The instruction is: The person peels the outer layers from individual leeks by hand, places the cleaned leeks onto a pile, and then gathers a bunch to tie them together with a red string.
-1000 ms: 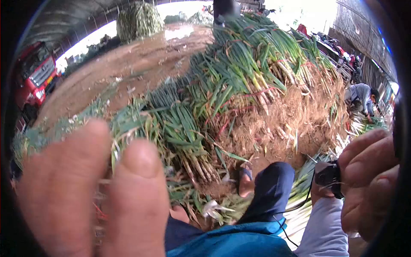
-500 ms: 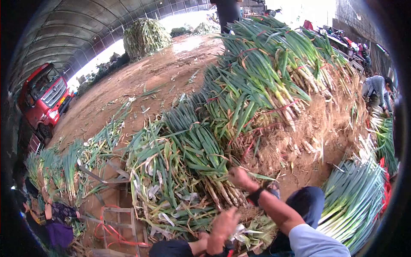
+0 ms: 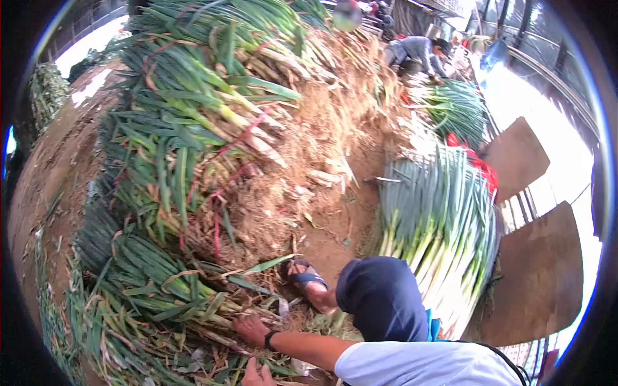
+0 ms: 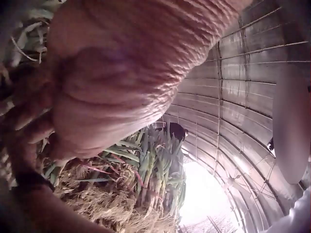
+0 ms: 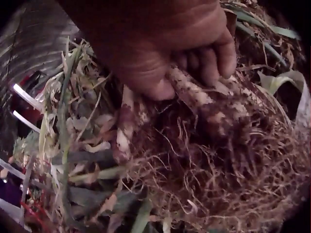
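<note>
My right hand (image 3: 251,329), with a black band at the wrist, grips the pale lower stalks of green onions in a bundle (image 3: 154,273) on the ground. In the right wrist view its thumb and curled fingers close around soil-covered white stalks (image 5: 187,87), just above a tangle of brown roots (image 5: 194,160). My left hand (image 3: 257,374) is close beside it, low in the head view and partly cut off by the frame. The left wrist view shows the heel of the left hand (image 4: 116,82) large; its fingers are lost in shadow near the right hand.
A tall stack of green onions (image 3: 174,90), roots facing me, rises ahead. Cleaned green onions (image 3: 438,212) lie to the right, beside brown boards (image 3: 537,276). My sandalled foot (image 3: 309,280) is on the soil. Another person (image 3: 415,55) bends over green onions at the back.
Both hands, first raised near the camera, have come down to the bundle, and the right one has taken hold of stalks. The head view has turned to the right and downward.
</note>
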The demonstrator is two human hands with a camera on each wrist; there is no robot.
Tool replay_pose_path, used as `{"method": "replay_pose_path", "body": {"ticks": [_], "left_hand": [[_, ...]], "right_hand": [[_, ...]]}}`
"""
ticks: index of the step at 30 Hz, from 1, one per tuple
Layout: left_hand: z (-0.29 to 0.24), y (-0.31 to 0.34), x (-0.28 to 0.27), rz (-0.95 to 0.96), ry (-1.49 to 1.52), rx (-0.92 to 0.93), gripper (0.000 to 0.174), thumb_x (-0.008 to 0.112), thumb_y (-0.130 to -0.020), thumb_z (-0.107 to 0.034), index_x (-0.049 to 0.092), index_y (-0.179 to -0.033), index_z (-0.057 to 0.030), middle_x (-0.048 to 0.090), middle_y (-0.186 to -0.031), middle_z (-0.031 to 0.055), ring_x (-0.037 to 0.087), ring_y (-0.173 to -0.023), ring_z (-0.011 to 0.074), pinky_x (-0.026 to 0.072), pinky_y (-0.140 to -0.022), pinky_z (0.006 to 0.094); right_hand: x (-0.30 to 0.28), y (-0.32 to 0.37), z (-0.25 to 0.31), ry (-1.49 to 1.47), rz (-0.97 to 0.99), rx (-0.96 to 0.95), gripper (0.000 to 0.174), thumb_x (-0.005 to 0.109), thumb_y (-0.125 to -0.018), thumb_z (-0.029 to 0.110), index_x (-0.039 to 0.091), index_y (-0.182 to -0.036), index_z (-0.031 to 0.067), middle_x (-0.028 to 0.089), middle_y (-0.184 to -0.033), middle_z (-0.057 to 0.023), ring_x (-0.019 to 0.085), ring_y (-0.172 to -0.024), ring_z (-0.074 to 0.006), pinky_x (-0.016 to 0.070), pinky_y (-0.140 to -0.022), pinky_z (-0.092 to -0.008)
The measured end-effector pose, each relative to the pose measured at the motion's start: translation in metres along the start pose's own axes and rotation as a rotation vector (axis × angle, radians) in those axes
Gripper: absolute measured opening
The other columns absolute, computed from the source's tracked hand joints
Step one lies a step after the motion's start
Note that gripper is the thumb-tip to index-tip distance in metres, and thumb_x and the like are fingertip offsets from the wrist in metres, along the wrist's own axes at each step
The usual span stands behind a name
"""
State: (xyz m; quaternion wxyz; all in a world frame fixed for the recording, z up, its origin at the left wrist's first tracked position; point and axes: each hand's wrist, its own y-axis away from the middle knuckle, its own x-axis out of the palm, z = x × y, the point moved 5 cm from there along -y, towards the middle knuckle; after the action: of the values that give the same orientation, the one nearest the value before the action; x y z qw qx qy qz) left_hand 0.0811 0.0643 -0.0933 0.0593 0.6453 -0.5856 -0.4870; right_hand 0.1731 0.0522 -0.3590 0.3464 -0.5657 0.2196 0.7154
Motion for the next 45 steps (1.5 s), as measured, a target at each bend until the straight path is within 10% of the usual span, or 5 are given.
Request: {"method": "replay_pose_path", "body": {"ticks": [15,27,30,37,45], "left_hand": [[0.06,-0.006,-0.029,-0.632,0.095,0.31,0.05,0.048,-0.1,-0.038,0.052,-0.134,-0.002,0.056,-0.131,0.0201,0.055,-0.115,0.0365,0.0444,-0.096,0.046],[0.015,-0.081,0.17,-0.076,-1.163,0.639,0.047,0.047,-0.1,-0.035,0.05,-0.135,-0.0032,0.056,-0.131,0.0173,0.055,-0.115,0.035,0.0433,-0.097,0.0479],[0.033,-0.087,0.178,-0.043,-1.285,0.611,0.047,0.047,-0.101,-0.034,0.05,-0.136,-0.0035,0.056,-0.131,0.0166,0.055,-0.115,0.0346,0.043,-0.098,0.0483],[0.059,-0.097,0.18,-0.069,-1.606,0.557,0.046,0.047,-0.101,-0.032,0.049,-0.137,-0.0042,0.056,-0.13,0.015,0.054,-0.114,0.0338,0.0424,-0.099,0.0494],[0.095,-0.113,0.175,-0.156,-1.962,0.583,0.044,0.047,-0.101,-0.03,0.047,-0.138,-0.005,0.056,-0.13,0.0131,0.054,-0.114,0.0328,0.0417,-0.099,0.0507]], "right_hand": [[-0.161,-0.033,0.004,-0.893,0.455,-0.081,0.03,0.065,-0.075,0.019,0.043,-0.074,-0.0026,0.041,-0.068,-0.0124,0.038,-0.061,-0.025,0.0379,-0.055,-0.0425],[-0.136,0.005,0.025,-1.086,0.42,0.086,0.037,0.061,-0.085,0.021,0.029,-0.073,0.0057,0.025,-0.073,-0.0053,0.021,-0.066,-0.0199,0.0257,-0.062,-0.0416],[-0.093,-0.011,0.034,-0.921,0.418,0.144,0.028,0.059,-0.076,0.019,0.052,-0.084,-0.0072,0.052,-0.075,-0.0163,0.049,-0.069,-0.0237,0.0391,-0.06,-0.044],[-0.152,0.006,0.024,-1.246,0.551,0.063,0.035,0.062,-0.088,0.018,0.033,-0.069,0.0123,0.02,-0.067,-0.0007,0.021,-0.06,-0.0183,0.0265,-0.057,-0.0362],[-0.31,0.006,0.02,-1.621,0.337,-0.286,0.02,0.06,-0.082,0.021,0.056,-0.085,0.0015,0.052,-0.073,-0.0024,0.049,-0.067,-0.0107,0.0399,-0.058,-0.0295]]}}
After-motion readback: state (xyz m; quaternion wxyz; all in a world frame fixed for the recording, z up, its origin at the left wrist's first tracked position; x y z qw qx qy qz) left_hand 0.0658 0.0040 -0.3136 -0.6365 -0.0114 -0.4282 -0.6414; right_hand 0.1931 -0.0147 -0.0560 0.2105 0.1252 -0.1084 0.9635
